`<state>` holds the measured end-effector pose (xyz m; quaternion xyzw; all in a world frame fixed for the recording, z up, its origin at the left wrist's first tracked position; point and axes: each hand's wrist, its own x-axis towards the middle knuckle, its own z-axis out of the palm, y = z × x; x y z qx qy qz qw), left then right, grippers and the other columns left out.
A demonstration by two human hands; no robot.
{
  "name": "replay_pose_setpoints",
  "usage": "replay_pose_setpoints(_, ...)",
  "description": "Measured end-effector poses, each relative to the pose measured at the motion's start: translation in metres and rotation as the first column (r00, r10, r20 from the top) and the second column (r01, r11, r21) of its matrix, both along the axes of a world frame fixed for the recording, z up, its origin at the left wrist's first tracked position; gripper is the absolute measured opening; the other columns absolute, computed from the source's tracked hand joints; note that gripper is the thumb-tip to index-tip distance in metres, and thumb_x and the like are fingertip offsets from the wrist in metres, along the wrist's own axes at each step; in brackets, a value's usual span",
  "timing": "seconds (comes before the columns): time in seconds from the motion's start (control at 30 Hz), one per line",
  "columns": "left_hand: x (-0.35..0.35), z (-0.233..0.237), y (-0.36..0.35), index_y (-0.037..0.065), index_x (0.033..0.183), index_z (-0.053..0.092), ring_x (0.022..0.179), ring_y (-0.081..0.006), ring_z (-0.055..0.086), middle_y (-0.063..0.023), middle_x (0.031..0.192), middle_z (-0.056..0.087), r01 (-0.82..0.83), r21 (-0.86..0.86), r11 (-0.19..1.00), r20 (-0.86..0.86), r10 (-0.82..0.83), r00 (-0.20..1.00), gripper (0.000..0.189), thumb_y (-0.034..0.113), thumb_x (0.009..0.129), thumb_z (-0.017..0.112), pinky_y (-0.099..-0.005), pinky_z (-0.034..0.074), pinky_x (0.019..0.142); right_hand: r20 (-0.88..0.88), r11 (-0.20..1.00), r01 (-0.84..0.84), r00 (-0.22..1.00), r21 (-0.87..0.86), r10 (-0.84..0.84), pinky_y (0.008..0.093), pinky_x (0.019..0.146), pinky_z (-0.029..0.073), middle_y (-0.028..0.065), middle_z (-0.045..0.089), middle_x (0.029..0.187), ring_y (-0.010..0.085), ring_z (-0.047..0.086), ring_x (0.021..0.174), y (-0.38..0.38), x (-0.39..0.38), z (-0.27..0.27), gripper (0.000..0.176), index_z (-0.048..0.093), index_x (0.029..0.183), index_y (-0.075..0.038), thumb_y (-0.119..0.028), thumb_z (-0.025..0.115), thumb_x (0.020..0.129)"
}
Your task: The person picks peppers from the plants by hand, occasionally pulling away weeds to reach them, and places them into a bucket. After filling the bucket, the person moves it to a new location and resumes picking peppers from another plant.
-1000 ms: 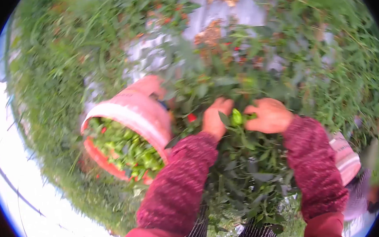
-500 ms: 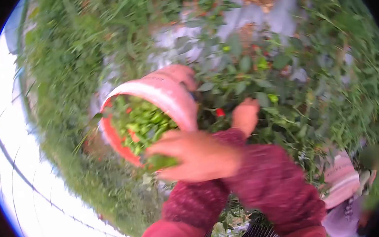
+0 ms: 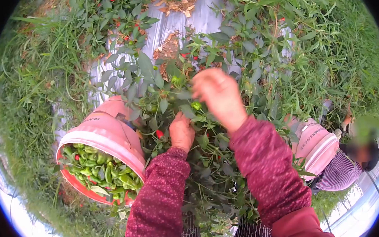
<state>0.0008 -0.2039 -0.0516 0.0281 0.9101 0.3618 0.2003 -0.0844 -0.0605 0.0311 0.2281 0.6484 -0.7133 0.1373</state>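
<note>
Leaves [image 3: 187, 111] part-hide the left hand [image 3: 182, 132]; the right hand [image 3: 220, 97] blurs mid-frame, both grips unclear. A bucket [image 3: 110, 128] bounds them at left.

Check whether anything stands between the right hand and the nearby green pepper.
Nothing visible stands between the right hand and the green pepper; a leaf lies on the pepper's other side, toward the left hand.
</note>
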Motion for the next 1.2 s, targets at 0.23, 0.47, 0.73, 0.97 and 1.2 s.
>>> replay_pose_setpoints(0.23, -0.002, 0.002, 0.001, 0.006, 0.084, 0.062, 0.077, -0.0356, 0.058, -0.0149, 0.085, 0.058, 0.137, -0.052, 0.989, -0.054, -0.14, 0.989, 0.023, -0.004, 0.065, 0.056, -0.0428, 0.047, 0.066, 0.019, 0.747, -0.529, 0.821, 0.402, 0.571, 0.0369, 0.098, 0.038, 0.0154, 0.05, 0.123, 0.0319, 0.047, 0.116, 0.019, -0.004, -0.08, 0.052, 0.047, 0.124, -0.009, -0.01, 0.063, 0.075)
replay_pose_setpoints(0.47, -0.005, 0.0, 0.0, 0.006, 0.083, 0.06, 0.074, -0.0362, 0.058, -0.0147, 0.081, 0.058, 0.185, -0.103, 0.977, -0.047, -0.191, 0.981, 0.022, -0.005, 0.065, 0.056, -0.0412, 0.047, 0.064, 0.233, 0.584, -0.65, 0.741, 0.487, 0.63, 0.0398, 0.076, 0.046, 0.0143, 0.062, 0.089, 0.0304, 0.061, 0.085, 0.045, -0.011, -0.049, 0.027, 0.049, 0.101, -0.004, -0.017, 0.057, 0.079)
replay_pose_setpoints(0.73, -0.021, 0.003, 0.01, 0.004, 0.083, 0.057, 0.078, -0.0402, 0.057, -0.0182, 0.081, 0.06, 0.056, -0.036, 0.998, 0.094, -0.052, 0.994, 0.013, 0.004, 0.071, 0.059, -0.0432, 0.047, 0.067, 0.038, 0.892, -0.342, 0.929, -0.294, 0.369, 0.0266, 0.048, 0.042, 0.0039, 0.059, 0.066, 0.011, 0.052, 0.053, 0.082, -0.015, 0.045, 0.031, 0.052, 0.107, -0.001, -0.014, 0.051, 0.079)
replay_pose_setpoints(0.97, -0.017, 0.015, 0.015, 0.004, 0.081, 0.056, 0.072, -0.0303, 0.058, -0.0115, 0.076, 0.057, 0.263, -0.169, 0.95, -0.102, -0.282, 0.954, 0.01, 0.003, 0.072, 0.059, -0.0359, 0.047, 0.065, 0.118, 0.862, -0.478, 0.878, 0.167, 0.464, 0.0348, 0.061, 0.048, 0.0109, 0.061, 0.081, 0.0219, 0.06, 0.07, 0.07, 0.021, -0.028, 0.021, 0.059, 0.096, -0.005, -0.016, 0.052, 0.079)
replay_pose_setpoints(1.2, -0.022, 0.049, -0.012, 0.007, 0.077, 0.058, 0.078, -0.0274, 0.06, -0.0088, 0.074, 0.058, 0.913, -0.099, 0.395, 0.159, -0.9, 0.406, 0.014, 0.007, 0.063, 0.059, -0.0364, 0.05, 0.065, 0.528, 0.214, -0.912, 0.381, 0.349, 0.759, 0.0471, 0.073, 0.049, 0.0158, 0.063, 0.081, 0.0374, 0.061, 0.078, 0.086, 0.149, -0.035, 0.022, 0.063, 0.09, -0.006, -0.011, 0.054, 0.071)
